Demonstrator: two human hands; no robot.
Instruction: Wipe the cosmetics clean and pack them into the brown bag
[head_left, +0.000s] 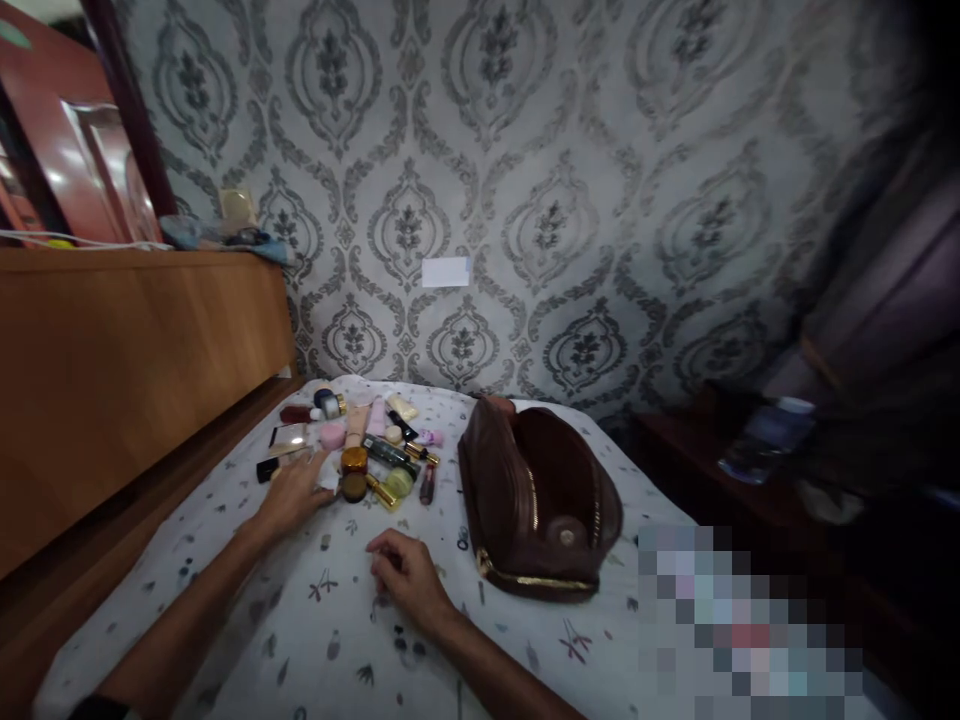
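My left hand reaches into a spread of cosmetics at the left, its thumb and forefinger around a small white item whose kind I cannot make out. Close by are an amber jar, a dark round jar, a pink round container and a gold tube. Over the bedding, nearer to me, my right hand is loosely curled with thumb and forefinger apart, and nothing shows in it. A dark brown bag stands to its right, unzipped, its dark inside facing up.
Patterned white bedding lies under everything. A wooden cabinet borders the left, and a papered wall rises behind. At right, a plastic bottle rests on dark furniture. The lower right corner is pixelated.
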